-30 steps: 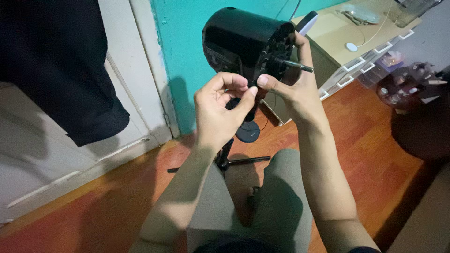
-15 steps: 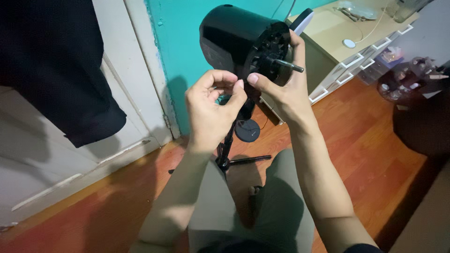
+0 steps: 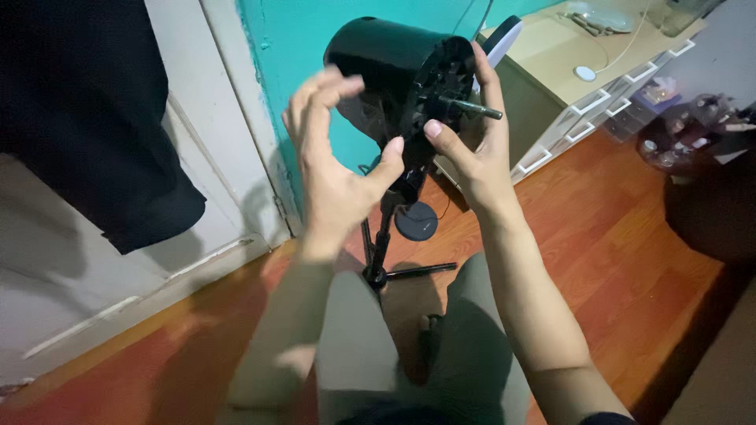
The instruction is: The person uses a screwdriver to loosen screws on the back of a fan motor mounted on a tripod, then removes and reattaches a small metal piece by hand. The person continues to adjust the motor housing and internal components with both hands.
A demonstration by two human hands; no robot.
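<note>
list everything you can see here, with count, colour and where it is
fan motor housing: 1, black, top centre, on a stand
motor shaft: 1, dark metal, sticking out right of the housing
fan stand: 1, black, on the floor between the knees
dark garment: 1, black, hanging upper left
door: 1, white, left
wall: 1, teal, behind the fan
drawer unit: 1, tan top, upper right
floor: red-brown wood
left hand: open, beside the housing
right hand: on the housing's front

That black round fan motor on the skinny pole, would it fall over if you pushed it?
Probably tippy: the black round fan motor housing sits high on a thin black pole, so it looks top-heavy. The right hand holding its front likely steadies it. The hard, glossy shell seems stiff, maybe slippery.
</note>
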